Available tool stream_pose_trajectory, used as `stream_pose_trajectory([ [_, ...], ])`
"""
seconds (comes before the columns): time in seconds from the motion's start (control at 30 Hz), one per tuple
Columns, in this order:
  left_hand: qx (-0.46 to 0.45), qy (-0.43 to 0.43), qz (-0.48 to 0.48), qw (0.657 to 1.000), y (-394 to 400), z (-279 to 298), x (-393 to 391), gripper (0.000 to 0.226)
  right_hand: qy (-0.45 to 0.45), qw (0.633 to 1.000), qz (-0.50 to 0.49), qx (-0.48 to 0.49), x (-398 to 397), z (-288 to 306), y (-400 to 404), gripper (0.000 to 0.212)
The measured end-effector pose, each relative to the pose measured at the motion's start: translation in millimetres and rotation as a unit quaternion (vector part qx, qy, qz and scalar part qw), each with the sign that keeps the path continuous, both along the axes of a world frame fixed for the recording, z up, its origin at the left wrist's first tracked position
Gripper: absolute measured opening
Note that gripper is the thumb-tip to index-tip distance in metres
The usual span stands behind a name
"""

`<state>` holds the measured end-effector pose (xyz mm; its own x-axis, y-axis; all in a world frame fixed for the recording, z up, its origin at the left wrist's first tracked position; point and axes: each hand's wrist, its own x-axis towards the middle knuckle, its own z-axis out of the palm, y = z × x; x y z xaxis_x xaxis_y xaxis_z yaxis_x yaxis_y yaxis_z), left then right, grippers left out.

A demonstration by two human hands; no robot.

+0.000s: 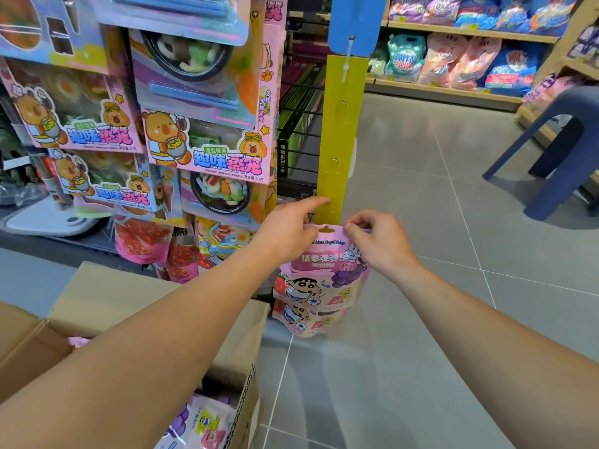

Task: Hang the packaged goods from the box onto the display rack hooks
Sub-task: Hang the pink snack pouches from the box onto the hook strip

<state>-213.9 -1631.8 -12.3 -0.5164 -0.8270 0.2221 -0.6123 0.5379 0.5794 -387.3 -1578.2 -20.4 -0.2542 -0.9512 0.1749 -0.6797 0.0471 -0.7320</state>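
Note:
A pink candy bag with a cartoon boy hangs low on the yellow hanging strip. Another bag of the same kind hangs just below and behind it. My right hand pinches the top bag's upper right corner near its hang hole. My left hand holds the upper left corner, and its index finger points onto the strip just above the bag. The open cardboard box stands at lower left with more pink bags inside.
Pink toy-candy boxes crowd the rack left of the strip. A blue plastic stool stands on the grey tile floor at right. Wooden shelves with snack bags run along the back. A blue strip hangs above the yellow one.

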Motion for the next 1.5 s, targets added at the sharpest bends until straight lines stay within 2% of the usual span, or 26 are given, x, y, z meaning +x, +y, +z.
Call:
stream_pose_trajectory([
  [0.37, 0.032, 0.012, 0.019, 0.999, -5, 6, -1, 0.027, 0.019, 1.000, -0.006, 0.007, 7, 4, -4, 0.013],
  [0.5, 0.074, 0.072, 0.055, 0.993, -7, 8, -3, 0.018, 0.041, 0.999, 0.005, 0.013, 8, 6, -7, 0.018],
  [0.67, 0.117, 0.132, 0.076, 0.981, -8, 5, -2, 0.018, 0.115, 0.993, 0.017, -0.013, 14, 3, -7, 0.013],
  [0.83, 0.148, 0.133, 0.040, 0.979, -7, 6, 5, 0.028, 0.102, 0.994, 0.004, -0.049, 17, 0, -8, 0.012],
  [1.03, 0.211, 0.138, 0.024, 0.967, -7, 18, 10, 0.028, 0.081, 0.992, -0.020, -0.095, 24, 9, -10, 0.012],
  [1.17, 0.190, 0.095, 0.007, 0.977, -10, 22, 11, 0.024, 0.100, 0.985, -0.040, -0.132, 31, 11, -11, 0.011],
  [1.3, 0.145, 0.070, 0.054, 0.985, -11, 20, 8, 0.012, 0.106, 0.979, -0.073, -0.156, 39, 12, -14, 0.005],
  [1.4, 0.124, 0.050, 0.076, 0.988, -10, 21, 6, 0.010, 0.025, 0.984, -0.099, -0.149, 44, 15, -15, 0.032],
  [1.5, 0.121, 0.039, 0.090, 0.988, -11, 24, 6, 0.010, 0.039, 0.989, -0.084, -0.112, 41, 21, -23, 0.033],
])
